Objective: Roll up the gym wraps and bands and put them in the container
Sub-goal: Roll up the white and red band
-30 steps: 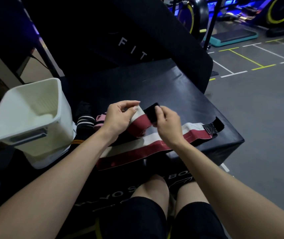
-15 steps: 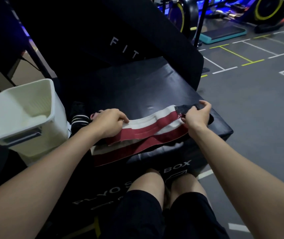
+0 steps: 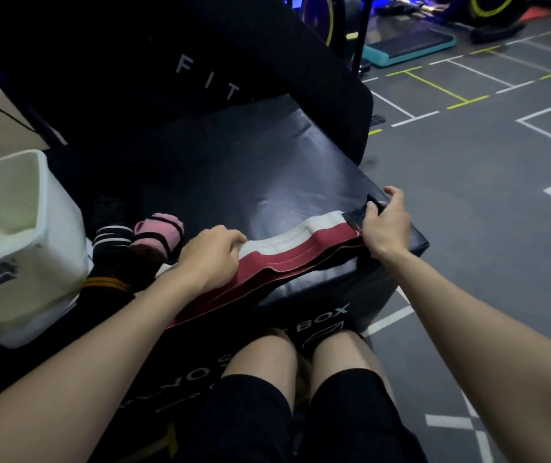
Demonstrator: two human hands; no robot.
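A: Where is the wrap?

B: The red and white wrist wrap (image 3: 287, 253) lies stretched along the near edge of the black plyo box (image 3: 267, 168), folded double in wavy layers.

A: And the hands?

B: The left hand (image 3: 209, 259) has its fingers curled down onto the wrap's left end, gripping it against the box top. The right hand (image 3: 386, 225) pinches the black tab (image 3: 356, 217) at the wrap's right end, near the box corner.

A: Anything else?

B: A rolled pink wrap (image 3: 158, 235) and a black wrap with white stripes (image 3: 112, 233) sit just left of the left hand. The white plastic container (image 3: 38, 225) stands at the far left, beside them. Grey gym floor (image 3: 484, 195) with painted lines lies to the right.
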